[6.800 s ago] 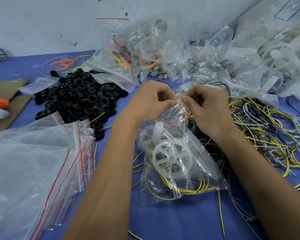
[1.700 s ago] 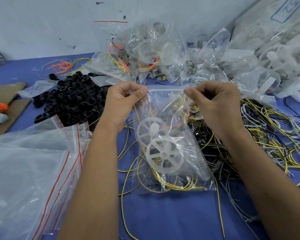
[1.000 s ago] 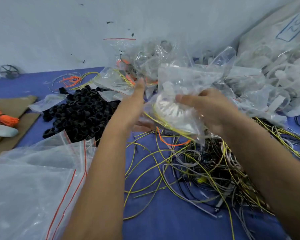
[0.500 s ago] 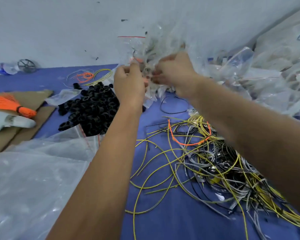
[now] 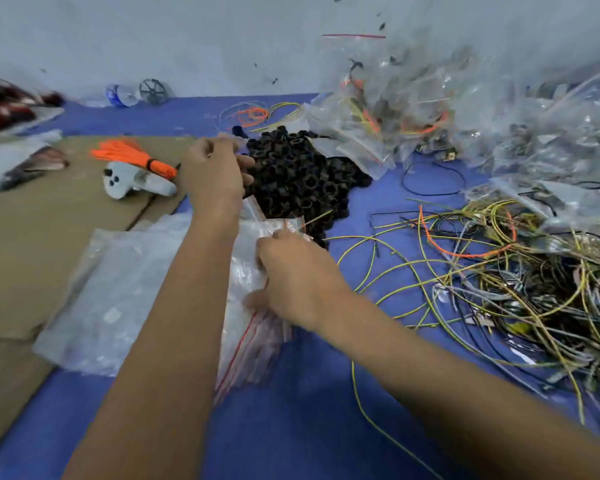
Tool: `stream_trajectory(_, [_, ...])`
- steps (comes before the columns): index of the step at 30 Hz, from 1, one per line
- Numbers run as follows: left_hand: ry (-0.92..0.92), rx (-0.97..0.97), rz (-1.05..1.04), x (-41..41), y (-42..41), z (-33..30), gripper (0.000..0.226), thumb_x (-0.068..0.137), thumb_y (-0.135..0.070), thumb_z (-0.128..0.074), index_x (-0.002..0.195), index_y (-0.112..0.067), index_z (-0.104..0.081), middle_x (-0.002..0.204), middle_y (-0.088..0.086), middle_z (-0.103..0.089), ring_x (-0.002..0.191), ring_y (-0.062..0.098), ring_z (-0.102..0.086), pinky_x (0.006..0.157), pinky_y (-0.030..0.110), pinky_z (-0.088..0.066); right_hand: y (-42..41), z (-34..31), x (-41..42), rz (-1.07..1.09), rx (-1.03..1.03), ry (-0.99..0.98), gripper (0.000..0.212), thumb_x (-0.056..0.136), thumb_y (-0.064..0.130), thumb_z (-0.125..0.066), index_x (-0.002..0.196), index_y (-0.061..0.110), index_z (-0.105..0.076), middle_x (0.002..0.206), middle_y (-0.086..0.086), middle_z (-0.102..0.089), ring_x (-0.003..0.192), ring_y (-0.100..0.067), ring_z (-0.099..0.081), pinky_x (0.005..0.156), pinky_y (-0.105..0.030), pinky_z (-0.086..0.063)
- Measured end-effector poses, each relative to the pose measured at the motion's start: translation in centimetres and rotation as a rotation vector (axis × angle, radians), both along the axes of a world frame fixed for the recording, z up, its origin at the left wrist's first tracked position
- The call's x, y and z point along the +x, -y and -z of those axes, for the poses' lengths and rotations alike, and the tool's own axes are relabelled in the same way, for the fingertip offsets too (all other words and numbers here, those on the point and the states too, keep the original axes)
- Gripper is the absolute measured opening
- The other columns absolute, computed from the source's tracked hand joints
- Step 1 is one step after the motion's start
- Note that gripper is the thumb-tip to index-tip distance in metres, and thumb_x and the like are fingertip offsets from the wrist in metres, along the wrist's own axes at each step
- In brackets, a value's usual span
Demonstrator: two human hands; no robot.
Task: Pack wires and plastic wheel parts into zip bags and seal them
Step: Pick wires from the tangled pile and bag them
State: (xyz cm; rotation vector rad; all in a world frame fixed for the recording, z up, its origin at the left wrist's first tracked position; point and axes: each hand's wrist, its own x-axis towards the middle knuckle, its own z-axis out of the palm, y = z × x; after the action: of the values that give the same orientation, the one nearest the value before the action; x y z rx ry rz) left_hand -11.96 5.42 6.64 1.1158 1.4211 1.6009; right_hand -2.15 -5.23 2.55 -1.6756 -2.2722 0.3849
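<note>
We've got the right hand [image 5: 293, 271] pinching the top empty bag [image 5: 257, 244] off the stack [image 5: 125, 292] by the black parts [image 5: 298, 178], left hand [image 5: 215, 171] loosely curled, holding nothing we can see; risk: slick bags cling, so 2+ lift together.

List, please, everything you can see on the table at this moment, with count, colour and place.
empty zip bags: a stack, clear with red strips, front left
black rings: a heap, black, centre
loose wires: a tangle, mostly yellow, grey and black, right
packed bags: a pile, clear, back right
cardboard: brown, left
orange bundle: one, on the cardboard
table cover: blue
left hand: beside the black rings, fingers curled
right hand: pinching a bag of the stack
</note>
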Motion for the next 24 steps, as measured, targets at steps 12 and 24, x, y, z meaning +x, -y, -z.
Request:
stream_trajectory(12, [-0.758, 0.172, 0.463, -0.1, 1.9, 0.7, 0.045, 0.099, -0.046, -0.053, 0.082, -0.008, -0.071, 0.070, 0.008, -0.069, 0.068, 0.023, -0.064, 0.069, 0.037, -0.050, -4.3, -0.9, 6.6, 0.302, 0.041, -0.758, 0.021, 0.090, 0.014, -0.070, 0.074, 0.002, -0.068, 0.075, -0.023, -0.069, 0.064, -0.024, -0.057, 0.065, -0.047, -0.054])
stream_trajectory(24, [-0.849, 0.386, 0.209, 7.7, 2.4, 0.5, 0.021, 0.084, -0.033, -0.074, 0.091, -0.015, -0.065, 0.082, -0.002, -0.065, 0.084, 0.023, -0.060, 0.080, 0.041, -0.050, -0.1, -2.5, 16.6, 0.418, -0.155, -0.862, 0.021, 0.090, 0.017, -0.076, 0.074, 0.004, -0.074, 0.063, -0.006, -0.068, 0.052, -0.012, -0.055, 0.051, -0.022, -0.044])
